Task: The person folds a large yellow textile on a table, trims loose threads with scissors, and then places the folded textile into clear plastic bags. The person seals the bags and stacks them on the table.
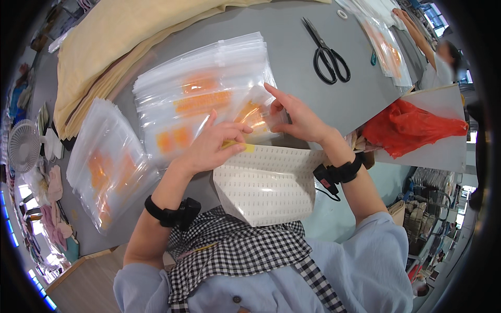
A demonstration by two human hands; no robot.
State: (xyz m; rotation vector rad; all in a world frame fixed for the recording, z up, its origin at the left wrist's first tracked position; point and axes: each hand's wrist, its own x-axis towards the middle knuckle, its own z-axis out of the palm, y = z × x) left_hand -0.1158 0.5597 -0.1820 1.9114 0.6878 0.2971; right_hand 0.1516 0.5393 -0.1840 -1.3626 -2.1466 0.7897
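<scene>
A white sheet of small printed labels (270, 187) with a yellow strip (249, 148) at its upper left corner curves between the table edge and my apron. The thumb of my left hand (213, 143) lies over that strip; whether it grips the sheet is unclear. My right hand (299, 117) is at the right edge of the top bag in a stack of clear plastic bags with orange print (203, 90), thumb and index finger spread. One small white label (265, 114) shows on this bag, beside my right fingers.
Another pile of clear bags (111, 164) lies at left, below folded cream fabric (117, 35). Black-handled scissors (327, 58) and a white ring (342, 14) lie beyond my right hand. A red plastic bag (411, 125) is at right. Another person (438, 66) works at upper right.
</scene>
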